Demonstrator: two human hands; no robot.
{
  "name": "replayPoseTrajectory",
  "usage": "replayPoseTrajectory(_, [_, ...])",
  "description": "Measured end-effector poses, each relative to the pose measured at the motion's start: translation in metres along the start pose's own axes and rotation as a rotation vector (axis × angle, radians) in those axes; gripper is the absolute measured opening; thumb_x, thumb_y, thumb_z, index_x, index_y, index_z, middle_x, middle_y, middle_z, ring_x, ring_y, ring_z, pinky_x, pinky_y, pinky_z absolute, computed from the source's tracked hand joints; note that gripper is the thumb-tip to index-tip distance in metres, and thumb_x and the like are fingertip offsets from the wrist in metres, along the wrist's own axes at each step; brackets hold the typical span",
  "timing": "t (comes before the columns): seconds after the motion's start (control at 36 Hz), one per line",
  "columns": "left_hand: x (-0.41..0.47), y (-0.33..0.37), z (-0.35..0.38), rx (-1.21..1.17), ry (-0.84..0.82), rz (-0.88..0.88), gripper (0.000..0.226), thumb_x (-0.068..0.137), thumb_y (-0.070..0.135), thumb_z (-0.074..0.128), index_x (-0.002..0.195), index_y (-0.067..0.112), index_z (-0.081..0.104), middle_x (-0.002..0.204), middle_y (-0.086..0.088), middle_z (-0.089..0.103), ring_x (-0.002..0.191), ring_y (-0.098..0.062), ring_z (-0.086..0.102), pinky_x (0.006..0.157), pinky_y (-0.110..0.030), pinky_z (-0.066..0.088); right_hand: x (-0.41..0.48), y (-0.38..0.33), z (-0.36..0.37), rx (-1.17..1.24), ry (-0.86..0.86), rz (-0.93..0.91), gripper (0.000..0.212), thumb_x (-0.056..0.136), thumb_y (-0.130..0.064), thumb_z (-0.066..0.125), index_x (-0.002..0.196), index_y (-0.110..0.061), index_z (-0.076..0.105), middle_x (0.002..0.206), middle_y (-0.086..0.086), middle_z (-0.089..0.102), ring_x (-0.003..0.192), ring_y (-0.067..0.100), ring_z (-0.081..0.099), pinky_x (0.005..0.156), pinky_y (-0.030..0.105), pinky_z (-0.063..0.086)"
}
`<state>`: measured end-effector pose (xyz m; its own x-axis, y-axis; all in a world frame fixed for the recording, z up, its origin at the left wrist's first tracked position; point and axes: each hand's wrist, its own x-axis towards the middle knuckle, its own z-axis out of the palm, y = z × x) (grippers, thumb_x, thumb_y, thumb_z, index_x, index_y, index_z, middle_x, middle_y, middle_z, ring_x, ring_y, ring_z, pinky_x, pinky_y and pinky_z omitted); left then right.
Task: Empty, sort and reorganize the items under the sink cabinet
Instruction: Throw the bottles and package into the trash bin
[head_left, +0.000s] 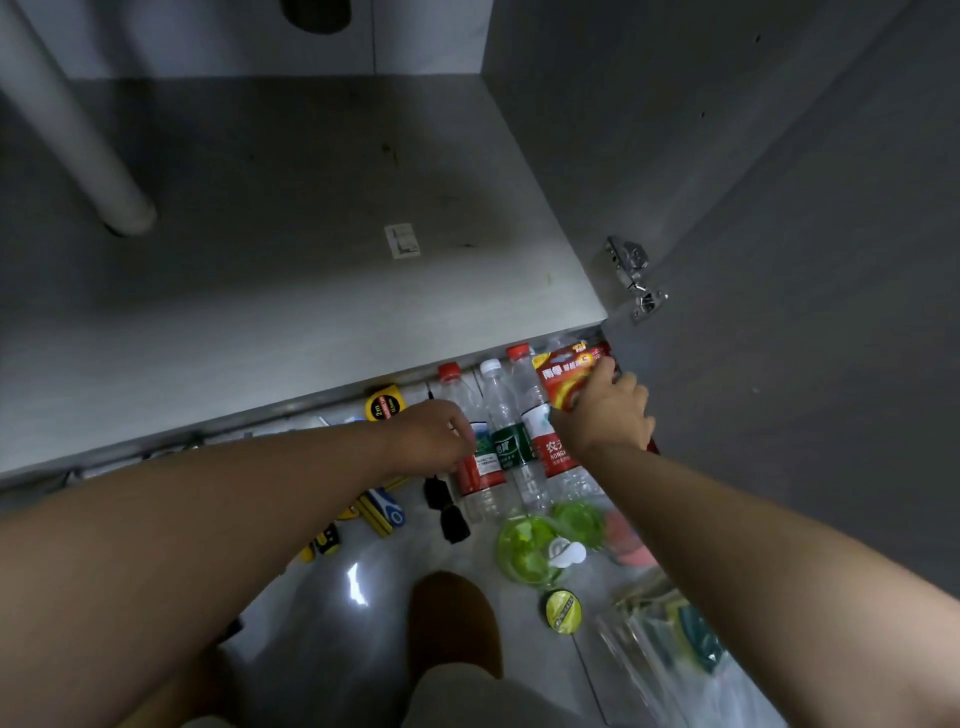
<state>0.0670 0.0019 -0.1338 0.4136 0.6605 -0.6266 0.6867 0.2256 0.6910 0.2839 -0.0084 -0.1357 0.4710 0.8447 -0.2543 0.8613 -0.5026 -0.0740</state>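
Note:
The sink cabinet floor (311, 249) lies bare apart from a small white tag (401, 240). On the tiled floor below its front edge three plastic water bottles (506, 447) lie side by side. My right hand (605, 413) grips a red packet (566, 374) next to the rightmost bottle. My left hand (434, 434) hovers with curled fingers at the left bottle's label; whether it holds the bottle is unclear. A yellow tape measure (383, 404) sits just behind my left hand.
A grey drain pipe (78, 140) comes down at the cabinet's left. The open door (805, 312) with its hinge (634, 275) stands at right. Green containers (530, 545), a round lid (562, 610), yellow-blue tools (382, 512), black sunglasses (447, 506) and plastic bags (670, 639) lie around my knee (452, 618).

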Motion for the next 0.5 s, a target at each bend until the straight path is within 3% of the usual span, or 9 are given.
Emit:
replayPoseTrajectory(0.06, [-0.003, 0.008, -0.001, -0.17, -0.006, -0.014, 0.018, 0.096, 0.036, 0.065, 0.102, 0.02, 0.068, 0.106, -0.005, 0.071, 0.094, -0.018, 0.071, 0.077, -0.033, 0.059, -0.005, -0.006, -0.004, 0.232, 0.03, -0.107, 0.083, 0.074, -0.043, 0.08, 0.137, -0.017, 0.032, 0.13, 0.013, 0.051, 0.121, 0.031, 0.05, 0.095, 0.046, 0.049])
replayPoseTrajectory(0.14, [-0.009, 0.025, -0.007, -0.516, -0.067, -0.013, 0.037, 0.091, 0.054, 0.066, 0.114, 0.024, 0.068, 0.111, 0.0, 0.074, 0.104, -0.016, 0.071, 0.091, -0.035, 0.058, -0.025, -0.02, -0.012, 0.743, -0.191, -0.322, 0.077, 0.068, -0.031, 0.089, 0.125, -0.024, 0.038, 0.117, 0.004, 0.064, 0.1, 0.012, 0.067, 0.084, 0.027, 0.057])
replayPoseTrajectory(0.19, [-0.012, 0.034, -0.009, -0.658, -0.068, 0.02, 0.031, 0.092, 0.048, 0.068, 0.115, 0.027, 0.07, 0.108, 0.002, 0.077, 0.102, -0.016, 0.074, 0.091, -0.036, 0.059, -0.04, -0.026, -0.012, 0.849, -0.297, -0.458, 0.079, 0.065, -0.035, 0.09, 0.124, -0.028, 0.039, 0.114, -0.003, 0.067, 0.099, 0.006, 0.068, 0.083, 0.024, 0.057])
replayPoseTrajectory(0.28, [-0.011, 0.037, -0.014, -0.684, 0.054, 0.002, 0.025, 0.093, 0.03, 0.071, 0.115, 0.019, 0.068, 0.104, -0.004, 0.078, 0.092, -0.018, 0.077, 0.079, -0.032, 0.062, -0.052, -0.031, -0.011, 0.893, -0.332, -0.531, 0.081, 0.062, -0.048, 0.09, 0.127, -0.039, 0.041, 0.114, -0.009, 0.063, 0.102, 0.0, 0.064, 0.077, 0.017, 0.055])
replayPoseTrajectory(0.33, [-0.011, 0.03, -0.018, -0.644, 0.115, -0.023, 0.026, 0.092, 0.029, 0.073, 0.115, 0.017, 0.067, 0.106, -0.007, 0.077, 0.093, -0.022, 0.075, 0.084, -0.037, 0.061, -0.05, -0.03, -0.011, 0.867, -0.346, -0.487, 0.077, 0.067, -0.058, 0.083, 0.129, -0.04, 0.042, 0.115, -0.01, 0.061, 0.104, 0.001, 0.061, 0.079, 0.018, 0.054])
replayPoseTrajectory(0.39, [-0.011, 0.02, -0.023, -0.618, 0.191, -0.047, 0.032, 0.09, 0.033, 0.075, 0.117, 0.016, 0.067, 0.109, -0.007, 0.075, 0.099, -0.024, 0.072, 0.094, -0.044, 0.058, -0.04, -0.026, -0.009, 0.734, -0.254, -0.38, 0.067, 0.078, -0.061, 0.072, 0.133, -0.031, 0.044, 0.119, -0.005, 0.059, 0.108, 0.01, 0.059, 0.087, 0.03, 0.055])
replayPoseTrajectory(0.44, [-0.014, 0.011, -0.029, -0.616, 0.246, -0.055, 0.039, 0.088, 0.037, 0.076, 0.12, 0.016, 0.066, 0.112, -0.007, 0.073, 0.103, -0.026, 0.07, 0.098, -0.048, 0.056, -0.026, -0.018, -0.004, 0.426, -0.109, -0.275, 0.057, 0.089, -0.048, 0.067, 0.135, -0.021, 0.046, 0.127, 0.005, 0.055, 0.117, 0.022, 0.055, 0.096, 0.04, 0.051])
replayPoseTrajectory(0.5, [-0.018, 0.003, -0.034, -0.627, 0.268, -0.062, 0.045, 0.086, 0.037, 0.078, 0.123, 0.015, 0.065, 0.115, -0.008, 0.072, 0.105, -0.027, 0.07, 0.096, -0.05, 0.056, -0.015, -0.012, 0.001, 0.121, -0.099, -0.191, 0.062, 0.09, -0.042, 0.065, 0.139, -0.015, 0.04, 0.137, 0.013, 0.047, 0.126, 0.031, 0.047, 0.1, 0.043, 0.046])
